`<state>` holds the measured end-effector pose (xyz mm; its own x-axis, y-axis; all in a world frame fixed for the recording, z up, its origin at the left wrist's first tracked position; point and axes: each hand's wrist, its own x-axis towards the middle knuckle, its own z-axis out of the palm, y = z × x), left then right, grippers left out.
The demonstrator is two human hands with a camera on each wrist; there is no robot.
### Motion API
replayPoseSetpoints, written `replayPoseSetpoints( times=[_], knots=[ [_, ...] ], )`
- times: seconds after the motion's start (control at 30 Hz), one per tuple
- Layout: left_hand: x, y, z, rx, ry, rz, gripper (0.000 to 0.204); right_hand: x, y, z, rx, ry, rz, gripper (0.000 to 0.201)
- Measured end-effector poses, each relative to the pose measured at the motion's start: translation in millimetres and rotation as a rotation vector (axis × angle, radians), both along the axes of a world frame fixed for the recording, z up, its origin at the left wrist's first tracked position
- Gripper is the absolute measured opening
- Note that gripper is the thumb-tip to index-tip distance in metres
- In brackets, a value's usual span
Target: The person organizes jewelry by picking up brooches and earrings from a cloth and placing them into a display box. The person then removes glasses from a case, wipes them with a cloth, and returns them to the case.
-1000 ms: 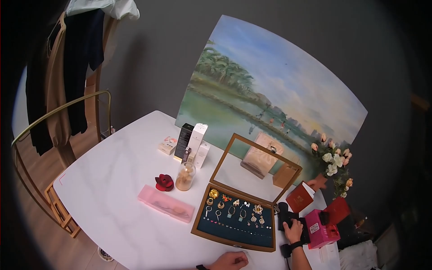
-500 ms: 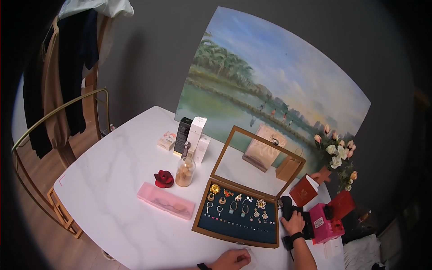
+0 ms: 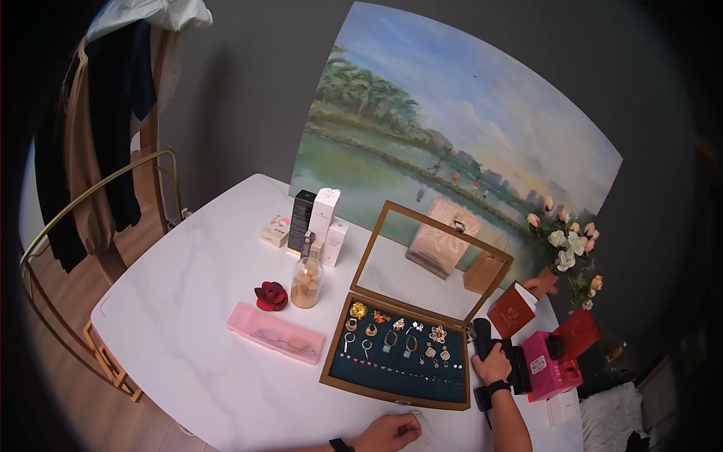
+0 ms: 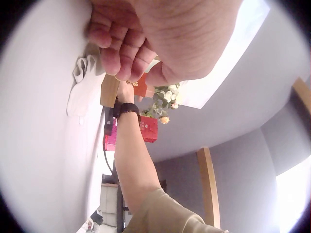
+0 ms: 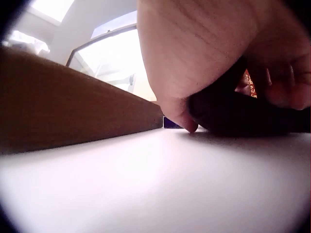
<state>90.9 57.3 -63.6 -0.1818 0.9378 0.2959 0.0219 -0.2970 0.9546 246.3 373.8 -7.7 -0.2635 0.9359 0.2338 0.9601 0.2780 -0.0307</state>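
My left hand [image 3: 388, 432] rests on the white table [image 3: 188, 369] in front of the jewelry box [image 3: 399, 398], fingers loosely curled with nothing in them. The box's glass lid stands raised; earrings and brooches lie in rows on its dark lining. Right of the box, my right hand [image 3: 493, 364] grips a black object [image 3: 482, 339] on the table; which thing it is I cannot tell. In the right wrist view the thumb and fingers of my right hand [image 5: 209, 53] curl round this black object [image 5: 233, 111], beside the box's wooden side [image 5: 73, 104].
Left of the box are a pink case [image 3: 275, 333], a red flower [image 3: 271, 296], a glass dome [image 3: 306, 283] and cosmetic boxes [image 3: 324, 215]. On the right stand a red booklet [image 3: 512, 310], a pink box [image 3: 546, 364] and flowers [image 3: 568, 245]. A painting [image 3: 452, 128] stands behind.
The head view has shifted slightly, so the table's things sit a little higher in it. Both hands keep nearly the same places, the right still on the black object.
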Motion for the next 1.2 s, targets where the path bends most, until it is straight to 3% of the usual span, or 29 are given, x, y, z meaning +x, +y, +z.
replayPoseSetpoints(
  times=[0.4,0.57,0.63,0.67,0.77,0.83,0.9,0.93,0.97,1.0,1.03,1.07,1.13,1.2],
  knots=[
    [-2,-2,0,-0.022,-0.005,-0.025,0.007,11,2,11,-0.098,0.034,0.046,0.076],
    [-2,-2,6,-0.017,-0.061,-0.020,0.014,26,-6,25,-0.016,0.230,0.115,0.066],
    [-7,1,-3,-0.104,-0.022,-0.092,0.008,37,-19,33,0.085,0.323,0.192,0.061],
    [-10,1,-7,-0.189,0.015,-0.163,0.027,44,-26,34,0.150,0.357,0.236,0.056],
    [-10,-4,-5,-0.142,0.051,-0.138,0.012,52,-73,46,0.144,0.702,0.412,0.048],
    [-9,-6,-1,-0.163,-0.056,-0.154,0.016,50,-117,45,0.043,0.876,0.525,0.052],
    [-11,-10,6,-0.232,-0.247,-0.215,0.026,43,-164,48,-0.205,0.849,0.587,0.056],
    [-11,-12,18,-0.246,-0.247,-0.227,0.026,49,-173,28,-0.458,0.924,0.561,0.068],
    [-10,-15,31,-0.173,-0.235,-0.188,0.028,39,-189,36,-0.375,0.771,0.704,0.069],
    [-9,-18,37,-0.100,-0.221,-0.150,0.030,29,-204,38,-0.439,0.789,0.735,0.079],
    [-12,-20,24,-0.139,-0.202,-0.169,0.034,26,-215,40,-0.481,0.703,0.795,0.065],
    [-10,-22,19,-0.152,-0.197,-0.179,0.034,12,-227,35,-0.376,0.834,0.883,0.057],
    [-7,-25,13,-0.127,-0.262,-0.122,0.040,9,-231,24,-0.415,0.698,0.885,0.073],
    [-9,-29,11,-0.230,-0.246,-0.131,0.040,10,-232,17,-0.435,0.732,0.906,0.071]
  ],
)
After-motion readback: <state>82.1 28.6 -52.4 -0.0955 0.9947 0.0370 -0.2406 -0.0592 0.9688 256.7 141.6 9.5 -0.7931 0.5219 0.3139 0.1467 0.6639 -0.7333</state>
